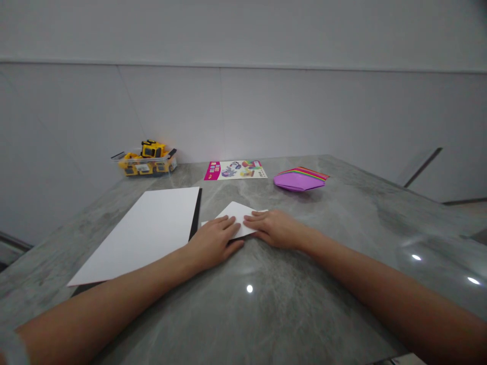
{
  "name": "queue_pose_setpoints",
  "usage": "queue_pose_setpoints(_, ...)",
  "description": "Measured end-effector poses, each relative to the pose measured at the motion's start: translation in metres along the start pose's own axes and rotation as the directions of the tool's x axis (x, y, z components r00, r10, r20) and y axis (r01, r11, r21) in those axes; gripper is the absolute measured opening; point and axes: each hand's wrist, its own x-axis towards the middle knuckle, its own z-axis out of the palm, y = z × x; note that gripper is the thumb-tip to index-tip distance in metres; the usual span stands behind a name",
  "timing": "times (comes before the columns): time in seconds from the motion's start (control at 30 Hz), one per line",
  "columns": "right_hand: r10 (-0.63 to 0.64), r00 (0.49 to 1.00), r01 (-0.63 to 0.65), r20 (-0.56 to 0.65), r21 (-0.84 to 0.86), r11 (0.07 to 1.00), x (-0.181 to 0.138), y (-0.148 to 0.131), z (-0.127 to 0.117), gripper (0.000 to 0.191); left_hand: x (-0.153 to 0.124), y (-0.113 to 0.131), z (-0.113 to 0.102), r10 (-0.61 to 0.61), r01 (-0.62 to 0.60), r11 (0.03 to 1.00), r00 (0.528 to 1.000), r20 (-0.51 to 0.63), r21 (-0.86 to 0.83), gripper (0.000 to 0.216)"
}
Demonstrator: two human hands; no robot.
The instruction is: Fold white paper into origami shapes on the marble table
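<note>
On grey table (274,304) | hands (213,242) (280,229) open on folded paper (235,211) | white sheet (148,233) left, leaflet (236,171) behind

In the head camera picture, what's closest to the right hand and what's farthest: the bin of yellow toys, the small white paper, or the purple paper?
From the right hand:
1. Small white paper: right under its fingers.
2. Purple paper: just beyond the hand, a bit to the right.
3. Bin of yellow toys: far left, near the wall.
</note>
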Motion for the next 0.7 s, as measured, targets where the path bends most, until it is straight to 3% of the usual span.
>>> queue_pose_setpoints(0.13, -0.031, 0.999, 0.027, 0.023, 0.161, 0.987, -0.006, 0.013, -0.008, 0.035, 0.004, -0.008, 0.001, -0.004, 0.004, 1.000, 0.994, 0.113, 0.007, 0.031)
queue_pose_setpoints(0.23, 0.173, 0.984, -0.137, -0.047, 0.428, 0.893, -0.013, 0.032, -0.012, 0.018, 0.007, -0.011, -0.007, -0.047, 0.045, 0.999, 0.988, 0.147, 0.019, 0.030)
queue_pose_setpoints(0.33, 0.472, 0.870, -0.280, -0.145, 0.643, 0.713, -0.016, 0.047, -0.011, 0.020, 0.009, -0.014, -0.017, -0.129, 0.125, 0.992, 0.980, 0.150, 0.034, 0.036)
queue_pose_setpoints(0.43, 0.633, 0.741, -0.248, -0.225, 0.783, 0.570, -0.010, 0.046, -0.005, 0.029, 0.011, -0.013, -0.027, -0.196, 0.194, 0.980, 0.973, 0.118, 0.034, 0.044)
queue_pose_setpoints(0.5, 0.675, 0.707, -0.193, -0.214, 0.859, 0.475, -0.003, 0.034, 0.000, 0.044, 0.012, -0.007, -0.033, -0.221, 0.226, 0.973, 0.971, 0.094, -0.046, 0.045)
queue_pose_setpoints(0.53, 0.682, 0.708, -0.161, -0.183, 0.899, 0.408, 0.000, 0.026, 0.002, 0.049, 0.012, -0.003, -0.035, -0.230, 0.239, 0.963, 0.970, 0.081, -0.125, 0.045)
queue_pose_setpoints(0.6, 0.659, 0.752, -0.011, -0.015, 0.999, 0.035, 0.006, 0.008, 0.007, 0.054, 0.012, 0.007, -0.039, -0.244, 0.248, 0.914, 0.968, 0.056, -0.320, 0.041)
queue_pose_setpoints(0.63, 0.606, 0.795, 0.040, 0.018, 0.996, -0.082, 0.009, 0.000, 0.009, 0.053, 0.011, 0.013, -0.041, -0.249, 0.247, 0.880, 0.967, 0.048, -0.406, 0.038)
queue_pose_setpoints(0.7, 0.547, 0.837, 0.111, 0.023, 0.971, -0.211, 0.012, -0.014, 0.013, 0.055, 0.009, 0.022, -0.043, -0.240, 0.232, 0.820, 0.969, 0.054, -0.523, 0.031)
